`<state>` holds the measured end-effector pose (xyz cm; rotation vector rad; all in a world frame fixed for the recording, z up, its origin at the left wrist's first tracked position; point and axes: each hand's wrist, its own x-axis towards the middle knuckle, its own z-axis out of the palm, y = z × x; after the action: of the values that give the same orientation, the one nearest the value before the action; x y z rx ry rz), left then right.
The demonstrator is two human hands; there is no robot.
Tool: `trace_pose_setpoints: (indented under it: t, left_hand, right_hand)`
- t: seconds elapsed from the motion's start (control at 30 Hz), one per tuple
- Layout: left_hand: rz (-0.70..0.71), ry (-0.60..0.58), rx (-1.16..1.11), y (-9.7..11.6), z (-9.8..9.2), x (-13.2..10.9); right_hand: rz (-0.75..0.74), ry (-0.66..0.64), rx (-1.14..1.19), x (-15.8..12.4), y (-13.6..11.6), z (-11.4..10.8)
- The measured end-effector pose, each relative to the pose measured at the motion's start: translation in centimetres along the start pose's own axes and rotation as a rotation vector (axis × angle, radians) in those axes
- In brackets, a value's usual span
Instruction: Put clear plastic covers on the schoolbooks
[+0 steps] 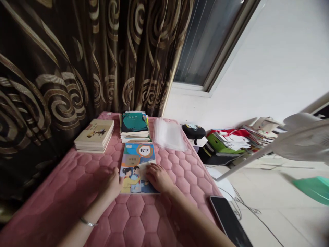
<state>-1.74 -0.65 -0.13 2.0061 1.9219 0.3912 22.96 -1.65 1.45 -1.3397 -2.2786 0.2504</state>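
A colourful textbook (137, 159) with two cartoon children on its cover lies flat on the pink quilted table cover (144, 219). My left hand (113, 183) rests at the book's left lower edge, fingers curled against it. My right hand (158, 176) lies flat on the book's lower right corner with fingers spread. A thin bracelet (87, 223) circles my left wrist.
Behind the textbook stand a stack of cream books (94, 135), a stack topped by a dark green book (134, 125), and a pile of clear plastic sleeves (168, 137). A black phone (228, 219) lies at the table's right edge. A white fan (295, 144) and floor clutter (228, 142) sit right.
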Motion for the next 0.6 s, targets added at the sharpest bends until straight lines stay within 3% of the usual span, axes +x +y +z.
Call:
trace_pose_setpoints:
  t: [0.17, 0.33, 0.47, 0.6]
  left_hand:
    - [-0.061, -0.023, 0.073, 0.4, 0.2, 0.1]
    - [-0.072, 0.015, 0.032, -1.0, 0.9, -0.3]
    - [-0.085, 0.046, 0.043, -3.2, 0.9, 0.5]
    - [-0.114, 0.078, 0.0, -5.9, -0.4, 2.6]
  right_hand:
    - [0.132, -0.109, -0.118, 7.3, 1.6, 1.2]
    - [0.283, -0.099, -0.161, 12.4, 4.4, 1.2]
    - [0.353, -0.093, -0.168, 13.1, 5.3, 1.0]
    - [0.414, -0.084, -0.159, 11.1, 5.3, 0.4]
